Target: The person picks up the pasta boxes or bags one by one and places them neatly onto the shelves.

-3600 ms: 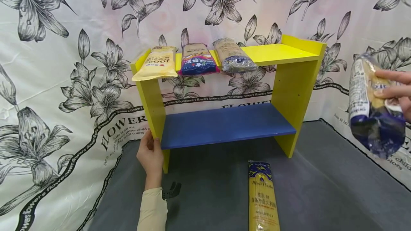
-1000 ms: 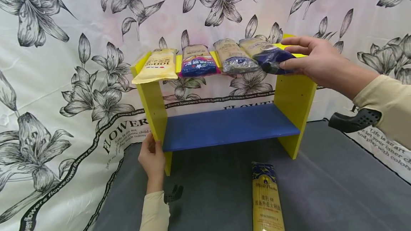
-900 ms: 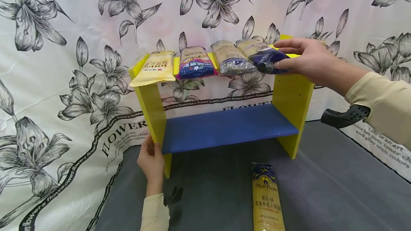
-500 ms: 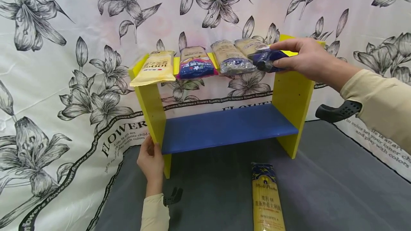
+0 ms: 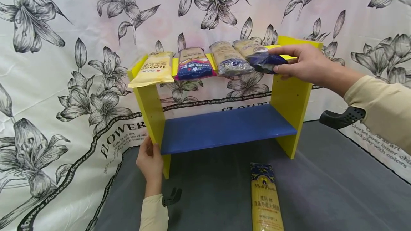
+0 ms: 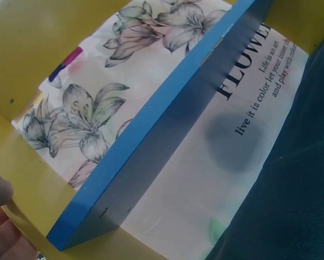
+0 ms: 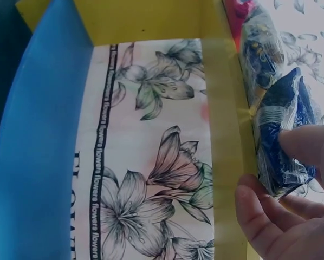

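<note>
My right hand (image 5: 311, 63) pinches the dark blue end of a clear-and-blue plastic packet of pale dry food (image 5: 264, 60), thumb on one side and fingers on the other. This packet lies at a slant on the yellow top board of a small shelf unit (image 5: 290, 106), its blue end jutting over the front edge. In the right wrist view the thumb presses the crinkled blue film (image 7: 284, 124). Low on the shelf's left side, my left hand (image 5: 151, 161) grips the front edge of the yellow panel (image 5: 149, 117) between thumb and fingers.
Along the top board lie a yellow packet (image 5: 154, 68), a pink-and-blue packet (image 5: 195, 63) and a clear packet with a blue end (image 5: 229, 58). A blue lower board (image 5: 224, 127) spans the unit. A spaghetti packet (image 5: 265, 199) lies on the grey surface in front.
The right hand has brought the blue-ended packet from the far right onto the top board, beside the clear one. Lately its fingers shifted slightly on the blue end. The left hand stays on the panel.
</note>
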`<state>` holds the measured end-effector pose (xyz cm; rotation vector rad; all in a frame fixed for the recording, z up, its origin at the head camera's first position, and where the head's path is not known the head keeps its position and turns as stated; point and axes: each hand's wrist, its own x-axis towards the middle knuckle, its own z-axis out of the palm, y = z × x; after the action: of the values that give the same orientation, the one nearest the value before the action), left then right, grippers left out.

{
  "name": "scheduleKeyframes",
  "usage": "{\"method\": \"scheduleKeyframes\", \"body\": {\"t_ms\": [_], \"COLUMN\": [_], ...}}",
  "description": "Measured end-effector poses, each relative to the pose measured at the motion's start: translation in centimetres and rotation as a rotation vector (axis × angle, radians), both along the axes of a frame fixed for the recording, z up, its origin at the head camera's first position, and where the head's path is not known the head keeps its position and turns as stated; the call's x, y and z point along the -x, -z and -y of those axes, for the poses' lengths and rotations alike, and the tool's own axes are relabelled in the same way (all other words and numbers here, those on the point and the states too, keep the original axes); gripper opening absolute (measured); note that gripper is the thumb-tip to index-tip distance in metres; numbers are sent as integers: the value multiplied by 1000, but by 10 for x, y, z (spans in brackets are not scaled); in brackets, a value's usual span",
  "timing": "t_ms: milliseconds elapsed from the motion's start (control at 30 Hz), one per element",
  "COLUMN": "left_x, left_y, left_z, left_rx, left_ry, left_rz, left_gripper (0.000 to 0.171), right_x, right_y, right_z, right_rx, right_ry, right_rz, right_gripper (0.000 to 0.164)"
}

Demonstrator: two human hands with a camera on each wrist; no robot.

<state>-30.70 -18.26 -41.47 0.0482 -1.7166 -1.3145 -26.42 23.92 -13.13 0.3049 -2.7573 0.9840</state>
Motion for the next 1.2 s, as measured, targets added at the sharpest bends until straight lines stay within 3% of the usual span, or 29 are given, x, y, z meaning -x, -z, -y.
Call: {"method": "scheduleKeyframes", "body": {"t_ms": [133,267,467,700,867,1033,1200], "left_x": [-3,-3,-4,-3,0,4,2], "left_y": [5,8,9,7,0,-4,-3], "left_z": [0,1,0,0,1,2,2], "left_rx": [4,14,24,6,-4,-6,-23], "left_ry": [-13,-18,-13,-9,8,2,18], "left_rz": [3,3,19,40,47,34,32], "left_gripper": [36,36,36,36,36,35,35], "right_x": [-8,-20,-43,-56,-62,-61,-61], "right_y": [6,17,51,119,178,222,264], "right_z": [-5,-19,-44,-54,-47,-30,-7], "right_rx": [14,108,148,32,80,132,110], "right_ry": [10,28,30,-23,-65,-58,-22], "right_rz": [4,-16,-8,246,420,509,596], "right_gripper": [76,85,67,68,78,83,83]}}
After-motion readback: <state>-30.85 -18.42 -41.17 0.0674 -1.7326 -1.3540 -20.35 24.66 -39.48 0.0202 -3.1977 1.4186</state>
